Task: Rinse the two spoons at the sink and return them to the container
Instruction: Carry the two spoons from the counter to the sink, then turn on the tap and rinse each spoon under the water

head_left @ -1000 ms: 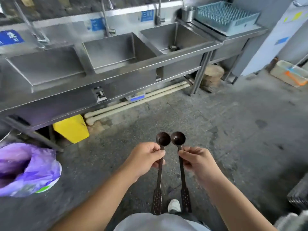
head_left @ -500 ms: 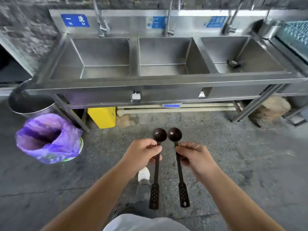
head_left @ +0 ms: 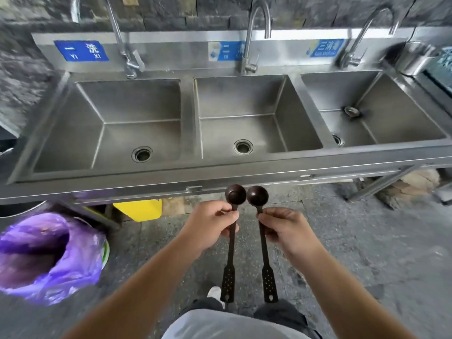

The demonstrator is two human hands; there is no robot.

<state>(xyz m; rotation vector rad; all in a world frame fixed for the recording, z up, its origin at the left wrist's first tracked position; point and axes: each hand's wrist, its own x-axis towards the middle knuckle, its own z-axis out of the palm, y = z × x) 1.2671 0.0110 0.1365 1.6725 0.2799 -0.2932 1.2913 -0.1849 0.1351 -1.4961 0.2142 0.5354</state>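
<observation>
I hold two dark long-handled spoons side by side, bowls up and almost touching, just in front of the steel sink's front edge [head_left: 220, 174]. My left hand [head_left: 208, 225] is shut on the left spoon [head_left: 235, 194] near its neck. My right hand [head_left: 285, 228] is shut on the right spoon [head_left: 257, 195] the same way. Both perforated handle ends hang down over my legs. The sink has three dry basins; the middle basin [head_left: 247, 128] lies straight ahead under the middle tap [head_left: 249, 45]. A steel container [head_left: 415, 57] stands at the far right of the counter.
The left tap [head_left: 127, 57] and right tap [head_left: 354, 50] rise from the back ledge. A bin with a purple bag [head_left: 46, 255] stands on the floor at my left. A yellow box [head_left: 139, 209] sits under the sink. A blue-green rack [head_left: 444, 59] shows at the right edge.
The sink has come closer and now faces me squarely, with the middle basin ahead. Both hands keep the same hold on the spoons, which stay side by side.
</observation>
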